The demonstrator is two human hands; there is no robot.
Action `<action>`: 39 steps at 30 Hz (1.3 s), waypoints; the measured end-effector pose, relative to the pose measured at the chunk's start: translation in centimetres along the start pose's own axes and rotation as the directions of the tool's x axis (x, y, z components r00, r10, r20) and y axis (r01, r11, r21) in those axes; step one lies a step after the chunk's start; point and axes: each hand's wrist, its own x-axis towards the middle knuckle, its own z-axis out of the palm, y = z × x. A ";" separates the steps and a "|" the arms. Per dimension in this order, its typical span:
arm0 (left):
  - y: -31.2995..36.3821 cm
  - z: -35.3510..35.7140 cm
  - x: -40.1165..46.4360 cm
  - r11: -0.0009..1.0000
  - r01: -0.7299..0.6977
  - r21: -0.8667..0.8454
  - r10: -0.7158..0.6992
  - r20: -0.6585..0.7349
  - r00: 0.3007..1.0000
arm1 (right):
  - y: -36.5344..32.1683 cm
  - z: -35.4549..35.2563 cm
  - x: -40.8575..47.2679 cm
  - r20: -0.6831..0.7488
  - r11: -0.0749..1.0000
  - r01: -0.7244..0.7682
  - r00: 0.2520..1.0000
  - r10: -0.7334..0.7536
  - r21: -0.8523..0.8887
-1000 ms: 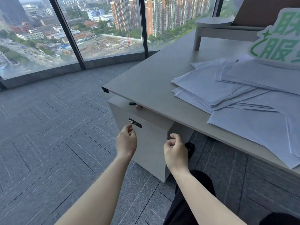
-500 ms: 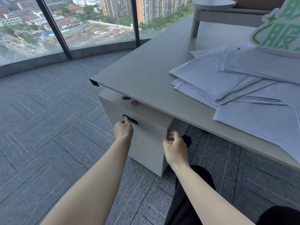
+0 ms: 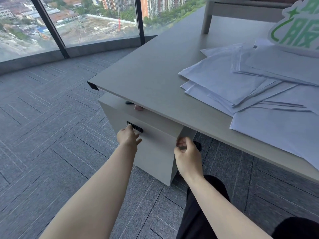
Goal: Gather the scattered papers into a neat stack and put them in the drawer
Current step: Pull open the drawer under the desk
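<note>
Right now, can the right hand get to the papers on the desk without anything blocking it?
Probably yes. The right hand is low, at the corner of the drawer cabinet beneath the desk, so it must come up past the desk's edge. The papers lie uncovered on top.

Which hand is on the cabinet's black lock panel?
The left hand, fingertips at the black lock panel. The right hand instead grips the pale grey cabinet's right front edge.

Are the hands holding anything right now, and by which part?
No papers. Left hand is at the drawer's black lock; right hand pinches the drawer front's right edge.
</note>
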 end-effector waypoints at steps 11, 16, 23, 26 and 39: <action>-0.2 0.0 0.5 0.999 -0.014 -0.053 0.012 -0.028 1.000 | 0.3 -0.3 0.3 0.014 0.997 0.060 0.998 -0.059 -0.042; -0.4 -0.6 0.4 0.997 -0.009 -0.080 0.007 -0.025 1.000 | 0.1 -0.9 0.1 0.044 0.995 0.097 0.994 -0.095 -0.023; -1.6 -3.8 -0.5 0.990 -0.028 -0.136 0.019 -0.065 0.998 | 0.4 -0.9 -1.9 0.137 0.987 0.154 0.980 -0.147 -0.041; -1.9 -5.4 -1.3 0.984 -0.032 -0.174 0.019 -0.079 0.997 | 0.4 -0.9 -3.1 0.193 0.983 0.178 0.967 -0.167 -0.040; -3.5 -13.7 -4.4 0.970 -0.066 -0.232 0.035 -0.136 0.990 | -0.3 -0.4 -8.7 0.459 0.928 0.341 0.855 -0.241 -0.148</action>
